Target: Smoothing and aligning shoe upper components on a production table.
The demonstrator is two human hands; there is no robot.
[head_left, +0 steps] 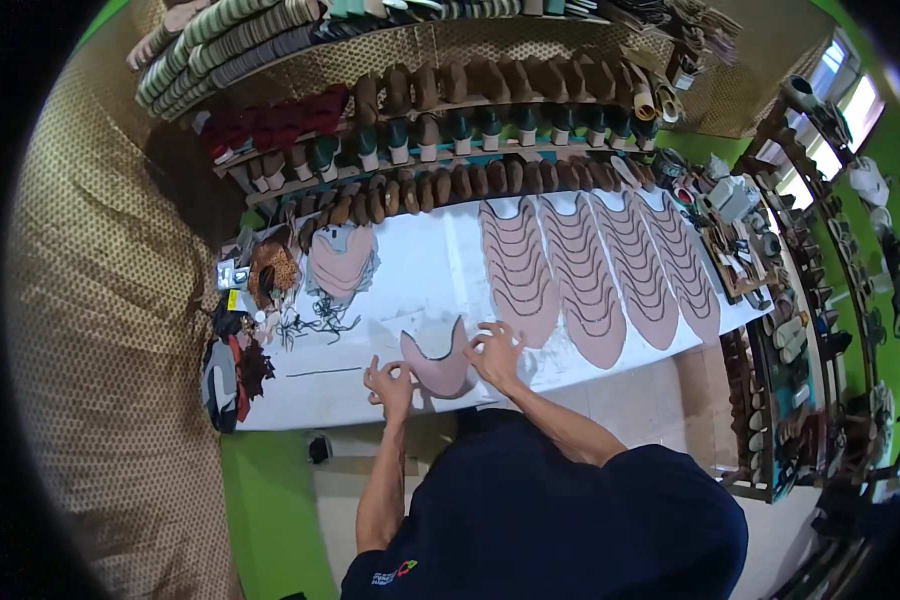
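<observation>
A pink, U-shaped shoe upper piece (pixel 438 376) lies at the table's near edge in front of me, its curved inner rim edged with a dark strip. My left hand (pixel 388 386) is at its left side, thumb and forefinger pinched at the edge, other fingers raised. On the opposite side my right hand (pixel 495 355) pinches near the upper right tip. Left of my left hand lies a single dark strip (pixel 325 372). Four overlapping rows of similar pink pieces, including the nearest row (pixel 530 325), spread to the right.
A stack of uncut-looking pink pieces (pixel 342 262) and a tangle of dark strips (pixel 320 322) lie on the white table (pixel 425 250). Shelves of shoe lasts (pixel 490 80) stand behind. Tools and boxes (pixel 735 200) crowd the right end; a shoe rack (pixel 755 400) stands beyond.
</observation>
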